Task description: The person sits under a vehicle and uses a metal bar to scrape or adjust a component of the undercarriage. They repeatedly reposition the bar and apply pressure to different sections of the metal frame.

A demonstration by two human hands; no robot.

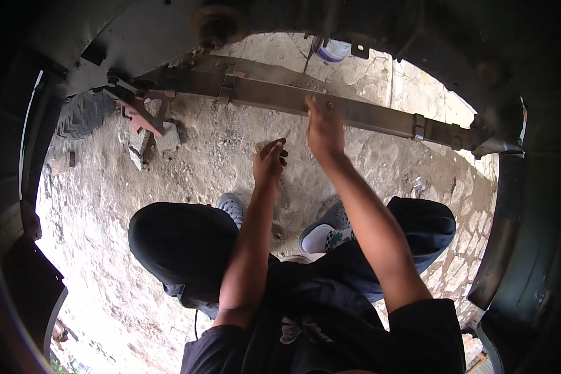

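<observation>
A long brown metal bar with band clips, like a leaf spring [268, 93], runs across in front of me under a vehicle. My right hand [325, 132] is raised at its middle, fingertips overlapping the bar; motion blurs the fingers, and contact is unclear. Lower and to the left, my left hand [269, 163] hangs apart from the bar over the ground. Its fingers are curled in toward the thumb. Whatever they hold, if anything, is too small or hidden to make out.
Dark vehicle bodywork [523, 249] surrounds me on both sides and overhead. At the far left stand a red metal stand [144, 118], broken concrete blocks [167, 137] and a tyre [87, 115]. Beyond the bar sits a whitish container [331, 51]. Rough, stony ground [187, 171] lies below.
</observation>
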